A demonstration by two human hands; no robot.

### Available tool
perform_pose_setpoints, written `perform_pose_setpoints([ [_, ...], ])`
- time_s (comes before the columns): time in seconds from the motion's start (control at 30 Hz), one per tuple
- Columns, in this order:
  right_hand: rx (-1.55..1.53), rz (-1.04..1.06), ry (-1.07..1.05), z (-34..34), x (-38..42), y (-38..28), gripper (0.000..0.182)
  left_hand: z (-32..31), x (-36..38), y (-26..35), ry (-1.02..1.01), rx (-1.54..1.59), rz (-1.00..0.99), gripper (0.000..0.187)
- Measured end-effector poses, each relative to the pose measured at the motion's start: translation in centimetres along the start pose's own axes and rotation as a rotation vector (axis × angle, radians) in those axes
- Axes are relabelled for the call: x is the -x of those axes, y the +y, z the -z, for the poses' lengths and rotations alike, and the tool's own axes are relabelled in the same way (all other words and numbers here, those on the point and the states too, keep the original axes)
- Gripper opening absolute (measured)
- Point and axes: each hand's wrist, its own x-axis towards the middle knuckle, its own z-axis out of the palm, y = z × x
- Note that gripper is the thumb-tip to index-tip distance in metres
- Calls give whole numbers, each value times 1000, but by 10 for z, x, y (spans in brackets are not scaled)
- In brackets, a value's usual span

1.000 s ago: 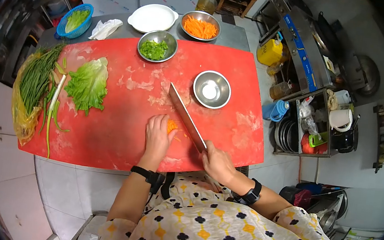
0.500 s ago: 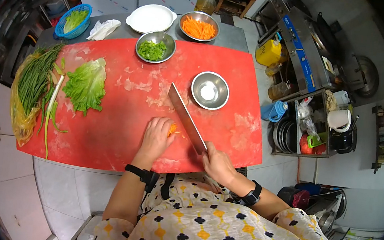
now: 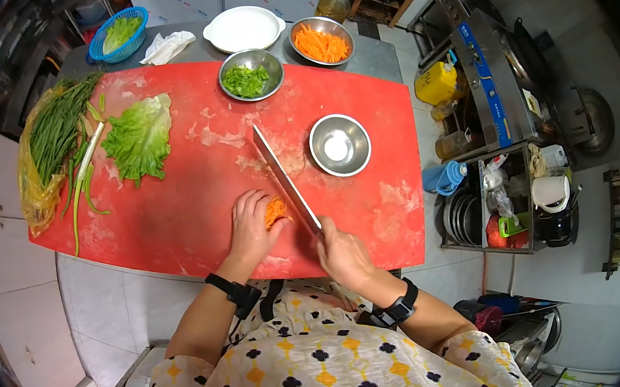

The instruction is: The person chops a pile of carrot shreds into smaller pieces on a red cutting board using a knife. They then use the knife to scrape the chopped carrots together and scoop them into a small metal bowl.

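Observation:
My right hand (image 3: 346, 258) is wrapped round the handle of a cleaver (image 3: 285, 179). Its long blade points away and to the left over the red cutting board (image 3: 191, 217). Close beside the blade, my left hand (image 3: 250, 226) rests on the board, its fingers and thumb curled about a small heap of shredded carrot (image 3: 275, 211). Part of that heap is hidden under the fingers. A steel bowl (image 3: 359, 170) with nothing in it stands beyond the cleaver. Another steel bowl (image 3: 272, 94) holds chopped greens (image 3: 245, 81).
Carrot strips (image 3: 320, 44) fill a bowl at the back, near a white dish (image 3: 243, 29). To the left lie a lettuce leaf (image 3: 139, 138), a spring onion (image 3: 87, 158) and bagged green stalks (image 3: 58, 132). A blue basket (image 3: 119, 56) stands at the far left corner.
The cleaver and my right hand have shifted left, bringing the blade closer to the carrot. More of the carrot heap shows beside my left hand, which has barely moved.

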Motion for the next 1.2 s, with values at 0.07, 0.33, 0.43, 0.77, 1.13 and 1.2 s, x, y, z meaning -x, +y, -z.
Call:
perform_pose_setpoints([
  [0.07, 34, -4, -7, 6, 2, 5, 23, -4, 3, -8, -7, 31, -8, 49],
  [0.33, 69, 4, -93, 11, 3, 11, 26, -6, 1, -7, 18, 74, -7, 32],
  [0.43, 108, -11, -123, 13, 1, 7, 25, -11, 2, -8, 20, 82, 10, 23],
  [0.77, 65, 58, -56, -2, -11, 23, 23, -10, 1, -8, 51, 124, -12, 22],
  [1.13, 54, 4, -9, 12, -3, 17, 17, -1, -13, 2, 57, 183, 61, 23],
  [1.2, 63, -22, -4, 17, -4, 15, 17, -3, -27, 3, -16, 86, 5, 22],
])
